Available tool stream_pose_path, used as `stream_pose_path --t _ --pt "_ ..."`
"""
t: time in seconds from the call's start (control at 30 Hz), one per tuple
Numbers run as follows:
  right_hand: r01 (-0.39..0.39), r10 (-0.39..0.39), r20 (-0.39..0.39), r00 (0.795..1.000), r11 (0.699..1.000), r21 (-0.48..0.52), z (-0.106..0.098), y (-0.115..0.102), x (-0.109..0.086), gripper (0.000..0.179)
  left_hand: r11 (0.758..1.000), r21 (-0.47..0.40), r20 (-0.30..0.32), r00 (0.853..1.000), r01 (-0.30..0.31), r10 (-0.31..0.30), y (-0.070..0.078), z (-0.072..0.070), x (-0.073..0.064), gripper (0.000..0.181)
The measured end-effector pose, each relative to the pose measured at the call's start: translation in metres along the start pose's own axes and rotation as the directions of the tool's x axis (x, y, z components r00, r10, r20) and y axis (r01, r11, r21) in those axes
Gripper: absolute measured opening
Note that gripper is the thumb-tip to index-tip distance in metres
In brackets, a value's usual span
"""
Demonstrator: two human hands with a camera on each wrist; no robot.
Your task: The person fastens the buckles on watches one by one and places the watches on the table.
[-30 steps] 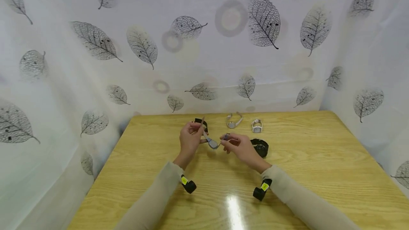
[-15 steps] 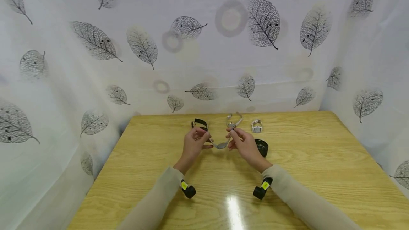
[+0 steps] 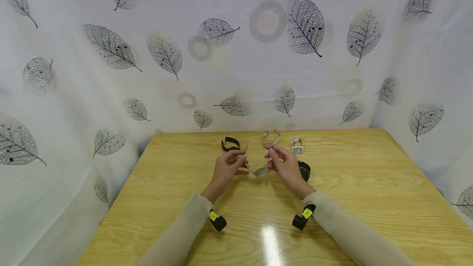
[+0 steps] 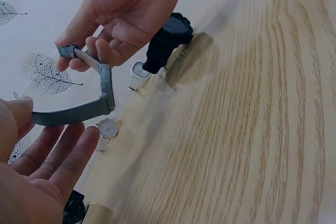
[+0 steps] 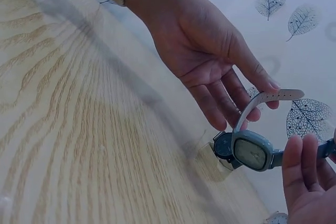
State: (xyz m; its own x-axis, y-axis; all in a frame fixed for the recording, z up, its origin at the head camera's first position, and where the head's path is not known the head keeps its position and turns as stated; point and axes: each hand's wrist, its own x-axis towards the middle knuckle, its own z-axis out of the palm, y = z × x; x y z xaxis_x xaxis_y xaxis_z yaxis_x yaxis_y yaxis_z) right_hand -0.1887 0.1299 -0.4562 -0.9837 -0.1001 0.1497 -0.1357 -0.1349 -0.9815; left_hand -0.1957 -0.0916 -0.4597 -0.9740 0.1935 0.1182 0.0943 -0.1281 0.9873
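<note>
A grey-blue wristwatch [image 3: 260, 171] with a rounded rectangular case [image 5: 252, 151] is held up above the table, its strap hanging in a U. My left hand [image 3: 226, 169] pinches the end with the holes [image 5: 283, 95] between thumb and fingers. The buckle end [image 4: 67, 51] is pinched by my right hand [image 3: 289, 169]. In the right wrist view the face is turned toward the camera. The case hangs lowest, between the two hands.
On the wooden table [image 3: 369, 200], a black watch [image 3: 230, 140] lies behind my left hand. Two white watches, one round-faced [image 4: 107, 128] and one square-faced [image 3: 297, 147], stand at the back. A chunky black watch [image 3: 305, 170] is partly behind my right hand. A leaf-patterned curtain [image 3: 236, 73] surrounds the table.
The left hand has moved slightly right and down along the strap. My right hand has turned and shifted a little right; the watch has swung from slanted to a hanging U shape.
</note>
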Motion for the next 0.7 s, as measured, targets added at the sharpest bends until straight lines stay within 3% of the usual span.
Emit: stream_pose_path --t 0.13,0.3,0.7 --pt "-0.019 0.019 0.002 1.000 1.000 0.019 0.0004 0.0007 0.0001 0.038 1.000 0.004 0.002 1.000 -0.004 0.004 0.0000 0.0017 -0.0008 0.024" --pt "-0.025 0.026 0.012 1.000 0.999 -0.032 -0.0008 0.0038 0.0005 0.035 1.000 0.017 0.005 1.000 -0.020 0.020 -0.0013 0.0036 -0.0009 0.024" --pt "0.052 -0.041 0.059 0.997 0.982 -0.183 -0.0023 0.0047 -0.0004 0.036 0.995 0.048 0.027 0.996 -0.085 0.084 0.0024 0.0079 -0.0001 0.027"
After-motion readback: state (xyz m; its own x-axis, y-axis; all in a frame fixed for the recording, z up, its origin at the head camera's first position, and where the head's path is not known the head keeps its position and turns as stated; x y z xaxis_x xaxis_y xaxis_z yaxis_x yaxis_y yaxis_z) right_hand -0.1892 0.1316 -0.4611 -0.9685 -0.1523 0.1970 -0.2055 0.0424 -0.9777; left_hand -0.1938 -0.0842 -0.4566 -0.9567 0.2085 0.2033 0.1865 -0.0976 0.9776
